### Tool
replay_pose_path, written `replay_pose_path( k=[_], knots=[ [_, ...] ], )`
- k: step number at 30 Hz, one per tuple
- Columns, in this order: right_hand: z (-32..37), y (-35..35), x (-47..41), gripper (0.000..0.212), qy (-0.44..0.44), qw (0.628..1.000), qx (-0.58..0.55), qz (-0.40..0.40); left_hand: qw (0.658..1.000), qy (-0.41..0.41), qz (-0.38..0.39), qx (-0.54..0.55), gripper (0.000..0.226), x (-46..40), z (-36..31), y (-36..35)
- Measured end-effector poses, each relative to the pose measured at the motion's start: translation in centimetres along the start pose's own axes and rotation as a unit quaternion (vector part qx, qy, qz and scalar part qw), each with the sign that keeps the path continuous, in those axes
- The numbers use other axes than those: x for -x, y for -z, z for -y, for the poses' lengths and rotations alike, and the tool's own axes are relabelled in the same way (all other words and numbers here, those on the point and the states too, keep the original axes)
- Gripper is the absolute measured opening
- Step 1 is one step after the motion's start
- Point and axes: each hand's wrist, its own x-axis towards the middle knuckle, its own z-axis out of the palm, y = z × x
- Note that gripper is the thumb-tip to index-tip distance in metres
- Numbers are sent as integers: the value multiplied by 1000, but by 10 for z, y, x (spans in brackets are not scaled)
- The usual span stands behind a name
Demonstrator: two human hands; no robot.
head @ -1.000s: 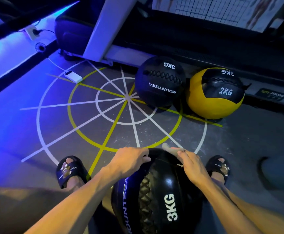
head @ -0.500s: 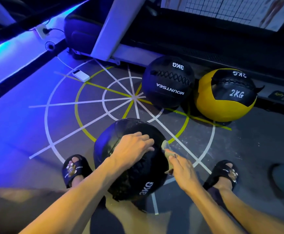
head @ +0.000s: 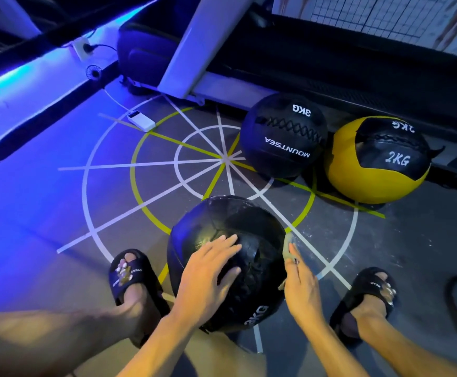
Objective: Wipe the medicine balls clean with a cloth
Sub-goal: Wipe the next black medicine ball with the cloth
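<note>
A black 3KG medicine ball [head: 230, 232] sits on the floor between my feet. My left hand [head: 208, 276] rests flat on its top with the fingers spread. My right hand [head: 300, 284] presses a small pale cloth [head: 288, 247] against the ball's right side; most of the cloth is hidden under the hand. Farther back stand a second black 3KG ball [head: 283, 136] marked MOUNTSEA and a yellow and black 2KG ball [head: 377, 161], side by side.
The floor carries a painted white and yellow wheel pattern [head: 224, 159]. A white power bank [head: 141, 121] with a cable lies at the back left. A machine base [head: 221, 88] runs behind the balls. My feet in black slides [head: 129, 273] flank the near ball.
The near ball has rolled forward away from me, its 3KG label turning down toward me. My left hand went from curled to flat on top; my right stays with the cloth at the ball's right side.
</note>
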Motion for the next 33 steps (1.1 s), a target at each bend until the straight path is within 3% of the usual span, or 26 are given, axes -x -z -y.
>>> replay_pose_path(
  k=[4,8,11,13,15,18,20,22,24,27,29,31,33],
  knots=[
    [22,-9,-25,51,-8,1000,-13,21,994,102,-37,28,64,4,18,13],
    [65,-24,-38,52,61,994,92,19,991,108,-27,70,66,11,21,9],
    [120,-56,-33,47,217,950,218,57,992,85,-37,82,59,5,12,11],
    [130,-85,-26,61,324,884,312,123,991,72,-57,99,46,6,8,12],
    [126,-83,-30,65,354,858,337,157,991,76,-53,98,48,10,9,10],
    [114,-45,-50,47,307,892,303,136,992,85,-26,92,62,15,15,9],
    [96,-12,-70,43,175,946,258,92,992,84,-4,96,60,15,16,8],
    [80,6,-79,52,58,974,211,52,991,81,5,108,59,17,14,8],
    [84,-4,-66,52,81,972,216,52,990,81,1,119,58,16,12,10],
    [110,-35,-30,51,254,927,246,121,991,76,2,109,60,17,17,11],
    [105,-39,-28,57,307,901,253,173,993,78,11,88,64,20,21,15],
    [81,-24,-49,57,262,928,223,142,994,72,16,79,68,25,22,18],
    [57,1,-60,57,141,972,171,82,995,69,36,59,73,27,23,20]
  ],
)
